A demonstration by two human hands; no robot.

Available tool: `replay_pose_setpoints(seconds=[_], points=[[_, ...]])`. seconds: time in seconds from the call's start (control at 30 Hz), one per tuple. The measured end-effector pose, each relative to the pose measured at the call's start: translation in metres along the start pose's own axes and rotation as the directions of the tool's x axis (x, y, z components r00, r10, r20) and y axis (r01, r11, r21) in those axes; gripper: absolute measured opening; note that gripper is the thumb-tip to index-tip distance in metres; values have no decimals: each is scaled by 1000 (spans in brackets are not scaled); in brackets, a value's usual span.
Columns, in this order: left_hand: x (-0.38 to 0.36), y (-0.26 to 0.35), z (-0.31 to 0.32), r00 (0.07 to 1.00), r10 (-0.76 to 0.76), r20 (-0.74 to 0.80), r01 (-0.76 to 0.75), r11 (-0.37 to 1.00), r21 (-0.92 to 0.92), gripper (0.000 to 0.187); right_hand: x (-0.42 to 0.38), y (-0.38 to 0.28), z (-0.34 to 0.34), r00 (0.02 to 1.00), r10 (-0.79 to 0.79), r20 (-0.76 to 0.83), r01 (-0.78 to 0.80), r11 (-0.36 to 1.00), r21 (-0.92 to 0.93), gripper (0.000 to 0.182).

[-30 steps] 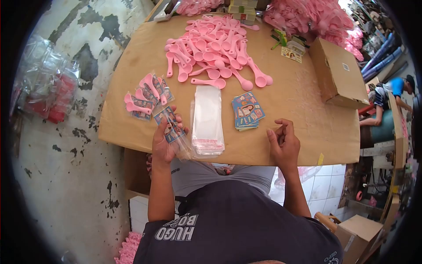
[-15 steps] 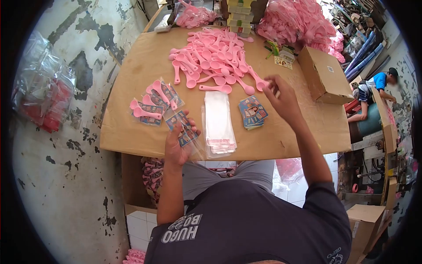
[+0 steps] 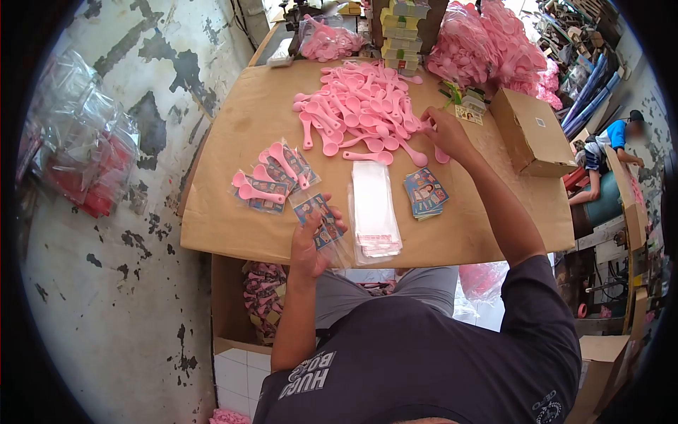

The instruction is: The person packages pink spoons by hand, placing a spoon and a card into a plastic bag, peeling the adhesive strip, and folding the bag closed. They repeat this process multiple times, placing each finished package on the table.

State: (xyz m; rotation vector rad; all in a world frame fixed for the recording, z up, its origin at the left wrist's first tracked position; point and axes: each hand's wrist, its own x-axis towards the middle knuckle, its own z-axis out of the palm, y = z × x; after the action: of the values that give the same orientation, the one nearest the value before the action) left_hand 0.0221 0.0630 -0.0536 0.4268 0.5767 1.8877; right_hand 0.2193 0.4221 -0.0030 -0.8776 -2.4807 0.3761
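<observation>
My left hand (image 3: 314, 239) is closed around a clear plastic bag with a blue printed card (image 3: 319, 220) inside, held low over the table's front edge. At the right side of a heap of pink measuring spoons (image 3: 360, 106), my right hand (image 3: 450, 136) has its fingertips pinched at the handle of one pink spoon (image 3: 442, 155); the hand partly covers that spoon. Between my hands lie a stack of clear plastic bags (image 3: 373, 205) and a pile of blue printed cards (image 3: 426, 192). Left of them, several bagged cards with pink spoons on top (image 3: 272, 177) overlap.
On the right stands a cardboard box (image 3: 533, 131). Large bags of pink spoons (image 3: 487, 46) and stacked yellowish packs (image 3: 401, 35) are at the back. Plastic bags (image 3: 85, 141) hang on the left wall. A person (image 3: 611, 145) sits far right.
My right hand has shifted from the spoon's bowl end toward its handle, fingers closing there. My left hand still holds the bagged card. The whole view has moved slightly.
</observation>
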Motion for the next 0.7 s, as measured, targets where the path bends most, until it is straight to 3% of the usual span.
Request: replay_pose_setpoints(seconds=[0.07,0.13,0.27,0.33,0.43,0.57,0.67,0.7], points=[[0,0,-1,1000,-17,7,17,1000,1,50,-6,11,-5,998,-10,-60,16,996,86,24],[0,0,-2,999,-35,17,35,999,-22,49,-11,16,-14,987,142,-77,-104,924,368,22],[1,-1,-2,999,-48,17,48,999,-25,49,-37,5,-47,967,207,-147,-160,946,282,20],[3,-1,-2,999,-35,-5,35,999,-25,50,-52,-5,-64,943,192,-271,-111,951,287,17],[4,0,1,999,-38,1,38,999,-35,50,-80,-25,-93,908,257,-331,-125,920,372,15],[5,0,-2,999,-52,-1,52,998,-40,50,-129,-39,-113,908,351,-230,-170,809,563,16],[5,-2,-5,998,-53,-36,51,997,-65,51,-168,-43,-112,893,435,-115,-189,595,781,17],[3,-2,-3,999,-26,-44,23,998,-64,51,-179,-47,-110,892,440,-105,-201,593,780,17]])
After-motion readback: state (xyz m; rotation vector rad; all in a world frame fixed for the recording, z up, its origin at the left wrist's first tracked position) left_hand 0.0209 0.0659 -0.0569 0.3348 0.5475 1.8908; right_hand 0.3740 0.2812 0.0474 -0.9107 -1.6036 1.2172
